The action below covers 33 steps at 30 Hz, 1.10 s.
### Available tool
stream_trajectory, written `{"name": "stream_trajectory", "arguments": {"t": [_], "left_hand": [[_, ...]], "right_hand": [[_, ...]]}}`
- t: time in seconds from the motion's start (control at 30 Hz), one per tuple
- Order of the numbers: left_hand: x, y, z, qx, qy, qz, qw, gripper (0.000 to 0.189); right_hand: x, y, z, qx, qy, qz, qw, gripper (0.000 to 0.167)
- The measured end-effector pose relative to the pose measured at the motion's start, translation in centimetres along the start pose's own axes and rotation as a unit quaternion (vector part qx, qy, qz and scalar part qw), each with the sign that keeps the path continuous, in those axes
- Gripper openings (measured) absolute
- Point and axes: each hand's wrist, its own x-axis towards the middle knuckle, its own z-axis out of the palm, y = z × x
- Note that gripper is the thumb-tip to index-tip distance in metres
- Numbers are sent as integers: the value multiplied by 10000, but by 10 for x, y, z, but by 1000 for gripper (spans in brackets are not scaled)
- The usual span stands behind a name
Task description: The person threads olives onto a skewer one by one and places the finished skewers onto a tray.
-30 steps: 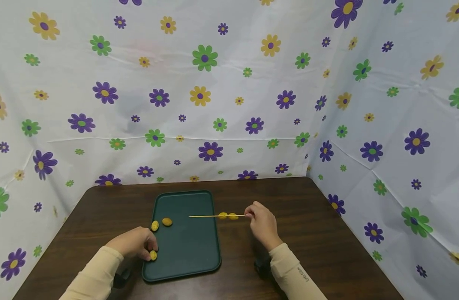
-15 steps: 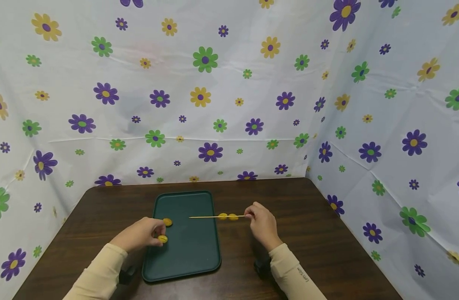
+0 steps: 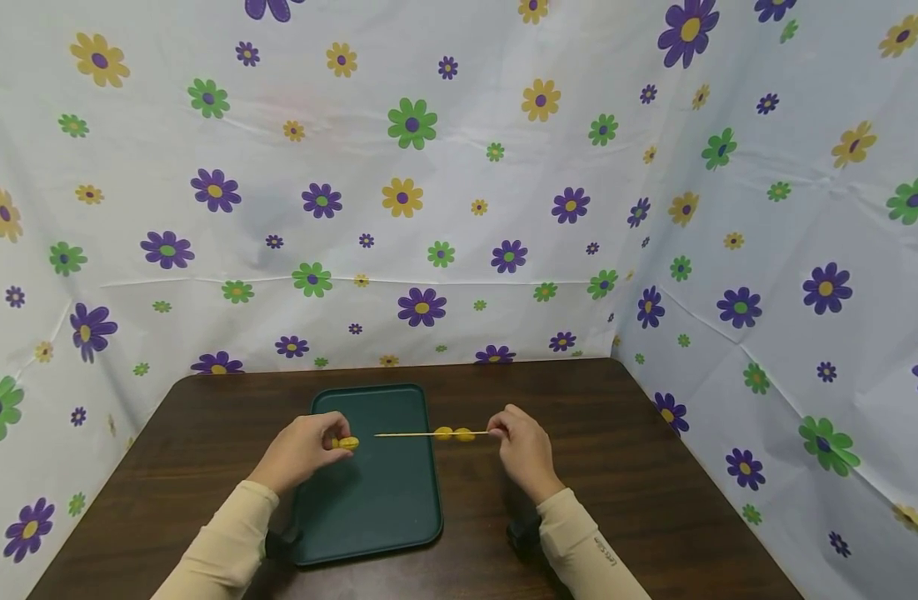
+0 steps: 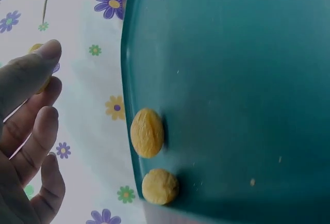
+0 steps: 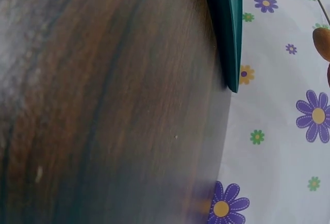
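My left hand (image 3: 301, 450) pinches a yellow wrinkled oval fruit (image 3: 346, 443) between thumb and fingers above the tray. In the left wrist view, the thumb mostly covers this held fruit (image 4: 44, 86). My right hand (image 3: 525, 450) pinches the right end of a thin wooden skewer (image 3: 402, 434), held level with its bare tip pointing left toward the held fruit. Threaded on the skewer near the right fingers are two yellow fruits (image 3: 455, 434). Two more wrinkled fruits (image 4: 147, 133) lie by the tray's edge in the left wrist view. The right hand is outside its own wrist view.
A dark green tray (image 3: 384, 500) with a low rim lies on the brown wooden table (image 3: 579, 392). Flowered white cloth (image 3: 459, 167) hangs behind the table and along its right side. Small crumbs are scattered on the tray.
My left hand has lifted a fruit from the tray's near left part and carried it away and rightward, closer to the skewer tip. The right hand and skewer stay nearly still.
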Motion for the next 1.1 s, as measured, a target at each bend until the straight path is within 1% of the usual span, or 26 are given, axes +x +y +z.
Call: {"name": "stream_trajectory", "arguments": {"t": [0.17,0.3,0.4,0.57,0.73,0.87,1.0,1.1], "left_hand": [[3,2,5,-96,102,-39,9999,25],[4,4,8,-226,178,82,9996,25],[4,6,9,-307,188,156,9992,25],[6,8,12,-306,183,192,9992,24],[7,10,14,-316,135,209,9992,24],[10,13,15,-325,238,349,9986,24],[12,15,15,-286,354,611,9971,23],[14,16,15,-234,402,752,9961,23]], "right_hand": [[-1,-1,1,153,-2,33,9999,21],[-1,-2,1,236,-42,62,9997,21],[-2,-4,2,272,-69,51,9996,20],[-3,-5,3,243,-59,-36,9997,20],[-4,-4,4,238,-117,31,9996,20],[-4,-4,5,190,-118,16,9997,20],[-2,-3,5,142,-89,-32,9999,20],[-1,-3,4,102,-119,-42,9999,19]]}}
